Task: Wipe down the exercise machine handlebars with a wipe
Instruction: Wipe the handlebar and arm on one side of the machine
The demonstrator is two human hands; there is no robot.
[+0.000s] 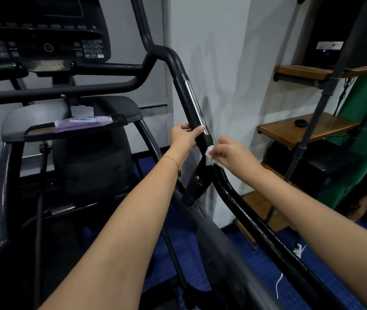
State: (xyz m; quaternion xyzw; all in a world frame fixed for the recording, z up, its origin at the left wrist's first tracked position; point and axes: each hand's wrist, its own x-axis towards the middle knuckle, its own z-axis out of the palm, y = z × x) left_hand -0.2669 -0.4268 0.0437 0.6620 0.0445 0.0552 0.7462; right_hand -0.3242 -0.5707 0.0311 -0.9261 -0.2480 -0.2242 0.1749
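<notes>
The exercise machine's right handlebar (189, 101) is a black tube with a silver strip, running from upper middle down toward me. My left hand (183, 137) is wrapped around its lower grip. Just below it my right hand (231, 154) pinches a small white wipe (209, 156) and presses it against the bar where the grip ends. Part of the wipe is hidden under my fingers. The black lower rail (252, 218) continues down to the right.
The console (43, 41) sits at upper left above a grey tray holding a purple wipe packet (81, 124). A white wall is right behind the handlebar. Wooden shelves on black pipes (301, 128) stand at right, blue floor below.
</notes>
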